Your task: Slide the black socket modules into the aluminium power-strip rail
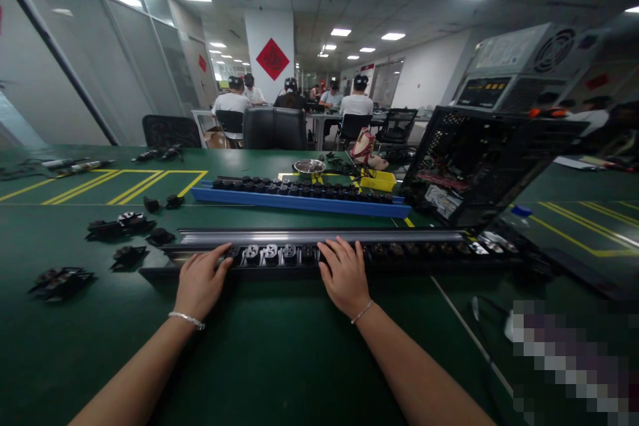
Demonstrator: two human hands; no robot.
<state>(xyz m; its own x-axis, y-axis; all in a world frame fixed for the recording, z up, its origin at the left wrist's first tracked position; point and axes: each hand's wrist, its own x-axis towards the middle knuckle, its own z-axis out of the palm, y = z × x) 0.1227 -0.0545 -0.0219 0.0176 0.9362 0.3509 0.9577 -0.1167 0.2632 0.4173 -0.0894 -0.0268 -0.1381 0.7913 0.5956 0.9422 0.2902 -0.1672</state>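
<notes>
In front of me a long black power strip housing (279, 273) lies across the green table, with a row of socket modules (271, 251) in its channel. Some modules near the middle have pale faces, and the others are dark. At the left end my left hand (202, 283) has its thumb and index finger closed about a dark socket module (233, 251). My right hand (344, 276) rests over the middle of the row, fingers spread and fingertips touching the modules. What lies directly under its fingers is hidden.
Loose black socket parts (62, 283) lie on the left. Beyond the strip is a blue channel (299, 202) with more modules. A yellow tray (378, 180), a metal dish (309, 166) and an open computer case (449, 166) stand farther back. People (355, 103) sit in the background.
</notes>
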